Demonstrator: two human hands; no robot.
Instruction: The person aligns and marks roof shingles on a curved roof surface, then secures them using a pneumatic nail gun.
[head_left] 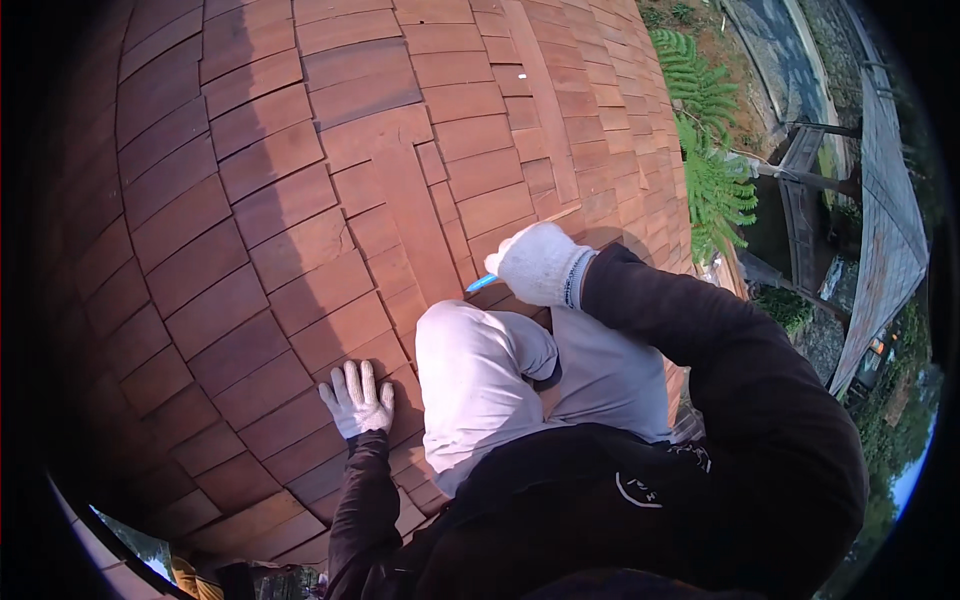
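I sit or kneel on a roof of reddish-brown shingles (290,240). My left hand (358,398), in a whitish knit glove, lies flat on the shingles with its fingers spread. My right hand (540,265), gloved the same way, is closed beside my bent knee. A slim light-blue pointed thing (481,283) sticks out of its near left side. From the far side of that fist comes a thin wooden stick (563,213). Whether the two are one tool is hidden by the glove. Right of my knee, a long flat strip (415,225) runs up the shingles.
A second long strip (545,100) lies farther up. Green fern-like leaves (715,150) rise past the right roof edge. Well below are a grey metal roof (890,210) and a road or channel (785,50). Something yellow (190,578) shows at the lower left.
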